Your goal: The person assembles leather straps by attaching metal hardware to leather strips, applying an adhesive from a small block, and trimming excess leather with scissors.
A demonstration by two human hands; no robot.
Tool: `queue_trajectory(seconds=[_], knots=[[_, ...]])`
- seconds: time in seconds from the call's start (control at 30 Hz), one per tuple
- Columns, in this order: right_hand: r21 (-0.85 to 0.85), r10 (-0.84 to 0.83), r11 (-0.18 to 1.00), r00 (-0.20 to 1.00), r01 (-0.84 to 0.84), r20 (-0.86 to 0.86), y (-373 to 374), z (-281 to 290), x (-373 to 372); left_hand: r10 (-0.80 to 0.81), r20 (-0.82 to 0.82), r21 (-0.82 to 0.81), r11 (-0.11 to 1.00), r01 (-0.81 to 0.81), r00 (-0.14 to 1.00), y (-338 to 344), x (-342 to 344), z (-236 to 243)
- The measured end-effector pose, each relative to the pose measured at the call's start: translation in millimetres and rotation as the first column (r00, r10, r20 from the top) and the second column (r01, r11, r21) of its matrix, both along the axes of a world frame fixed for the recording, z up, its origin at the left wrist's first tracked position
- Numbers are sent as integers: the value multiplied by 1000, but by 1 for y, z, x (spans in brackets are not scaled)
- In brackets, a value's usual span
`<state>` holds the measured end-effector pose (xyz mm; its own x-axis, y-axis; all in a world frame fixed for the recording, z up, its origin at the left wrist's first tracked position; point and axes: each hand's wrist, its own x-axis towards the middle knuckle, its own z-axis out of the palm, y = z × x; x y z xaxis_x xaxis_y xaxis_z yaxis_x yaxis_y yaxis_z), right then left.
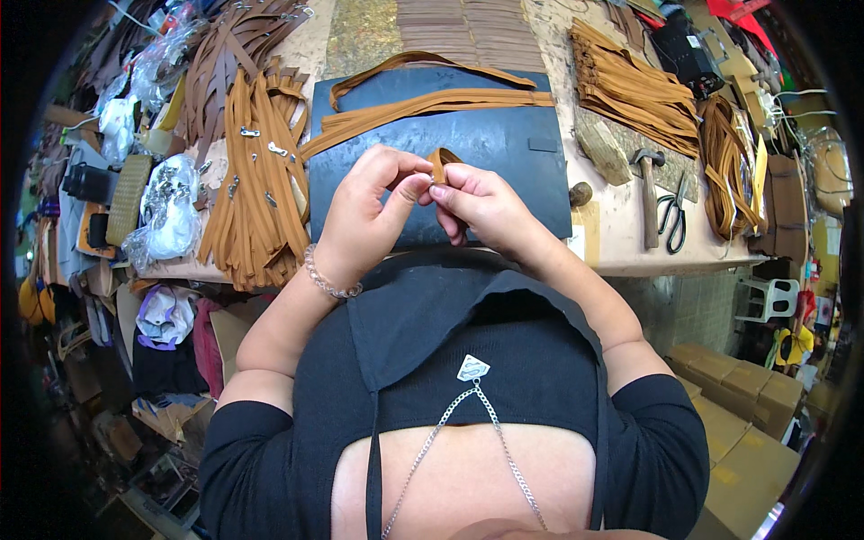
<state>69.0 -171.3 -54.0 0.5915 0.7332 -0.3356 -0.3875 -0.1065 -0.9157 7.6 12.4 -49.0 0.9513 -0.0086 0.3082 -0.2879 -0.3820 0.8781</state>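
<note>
We have a pale counter (621,211) across the scene, and on its near middle lies a dark mat (531,175). Left of the mat spreads a heap of tan strips (256,180), its near ends reaching the counter's near edge; beyond it lies a pile of dark brown straps (216,63). At the far right we see a bundle of tan strips (634,85), and at the far middle, rows of flat brown strips (468,22). A looped tan coil (720,171) sits at the right, near the bundle. Several tan lengths (432,103) run left to right over the far part of the mat. Our left hand (382,184) and right hand (477,200) meet above the mat's middle. The right one is closed in a pinch, thumb and forefinger gripping a folded tan strip (439,166); the left one has its thumb and forefinger nearly together at the strip's left side, though we cannot tell whether they grip it. The strip bends into a small loop just above the fingertips. Right of the mat lie a hammer (649,198), its head on the far side, and, just to its right, black-handled scissors (672,216). On the left heap we spot small silvery metal pieces (277,148).
</note>
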Motion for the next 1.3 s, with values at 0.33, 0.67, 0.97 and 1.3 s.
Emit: queue_trajectory(seconds=[0.33,0.67,0.97,1.3], knots=[[39,-44,998,999,44,5,-2,9,-1,-35,-65,-24,999,34,997,2,-3,4],[41,-64,997,997,63,38,-3,7,-2,-35,-28,-6,999,35,999,-1,0,0],[-98,-78,979,777,178,625,4,-9,-4,8,331,306,945,-116,944,-13,8,-18],[-422,74,874,793,240,605,-3,-52,18,68,-30,-324,943,-74,997,2,27,-15]])
